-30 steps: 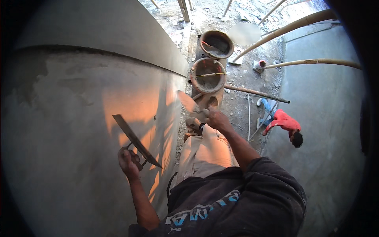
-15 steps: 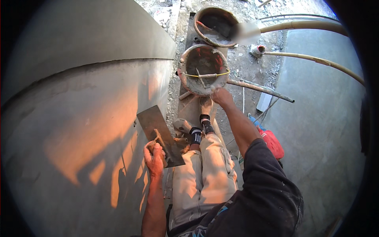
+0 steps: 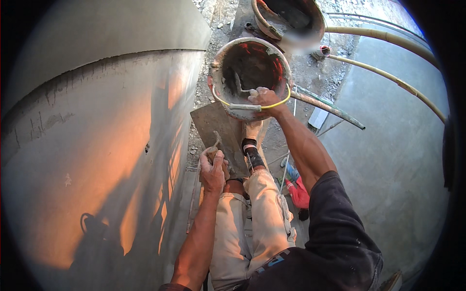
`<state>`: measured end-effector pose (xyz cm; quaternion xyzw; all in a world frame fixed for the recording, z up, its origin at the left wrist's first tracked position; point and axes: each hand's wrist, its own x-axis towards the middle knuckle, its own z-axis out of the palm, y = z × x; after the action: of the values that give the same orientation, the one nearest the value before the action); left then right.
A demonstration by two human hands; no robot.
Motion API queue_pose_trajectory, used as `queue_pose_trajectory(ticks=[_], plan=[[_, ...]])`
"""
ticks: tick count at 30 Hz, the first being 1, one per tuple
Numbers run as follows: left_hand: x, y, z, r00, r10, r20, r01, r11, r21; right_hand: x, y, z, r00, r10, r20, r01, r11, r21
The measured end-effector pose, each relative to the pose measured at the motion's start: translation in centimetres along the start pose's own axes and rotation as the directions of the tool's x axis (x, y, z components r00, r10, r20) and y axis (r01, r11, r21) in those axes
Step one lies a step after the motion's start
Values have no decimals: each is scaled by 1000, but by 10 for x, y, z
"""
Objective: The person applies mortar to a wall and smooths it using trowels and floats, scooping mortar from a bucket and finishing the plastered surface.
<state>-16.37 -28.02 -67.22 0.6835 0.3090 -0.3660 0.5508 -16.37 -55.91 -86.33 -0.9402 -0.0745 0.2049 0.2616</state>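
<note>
In my left hand (image 3: 212, 169) is the wooden handle of a rectangular plastering trowel (image 3: 206, 127), its wide flat blade between the wall and my legs. My right hand (image 3: 263, 98) reaches over the near rim of a mortar-caked bucket (image 3: 227, 54). Its fingers are closed around the end of a small trowel (image 3: 238, 83), whose bent metal neck shows inside; its blade is hard to make out in the grey mortar. The bucket's yellow wire handle, with a pale grip (image 3: 245, 106), lies across the near side, close to my right wrist.
A second, larger tub (image 3: 262, 22) stands beyond the bucket. Poles (image 3: 335, 109) stick out to the right, and a bamboo pole (image 3: 388, 41) curves past. The plastered wall (image 3: 107, 121) rises close on my left. Lower right, a person in red (image 3: 298, 194) is partly visible.
My right hand has moved from the bucket's near rim into its mouth and closed on the small trowel. My left hand and plastering trowel have come nearer the bucket. The view has shifted.
</note>
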Motion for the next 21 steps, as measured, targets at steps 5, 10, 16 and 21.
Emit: queue_pose_trajectory(ticks=[5,10,16,21], plan=[[-11,4,-20,1000,-22,5,22,999,-35,-28,30,-21,871,-339,-354,345,937,-50],[-24,6,-68,999,19,-51,-16,999,52,-46,-13,-84,510,414,754,-855,145,499],[-91,48,-163,986,156,-64,-132,950,284,-102,-90,-109,771,485,413,-625,451,637],[-191,76,-217,808,589,-11,-440,615,654,-184,-202,-162,817,507,275,-546,527,652]])
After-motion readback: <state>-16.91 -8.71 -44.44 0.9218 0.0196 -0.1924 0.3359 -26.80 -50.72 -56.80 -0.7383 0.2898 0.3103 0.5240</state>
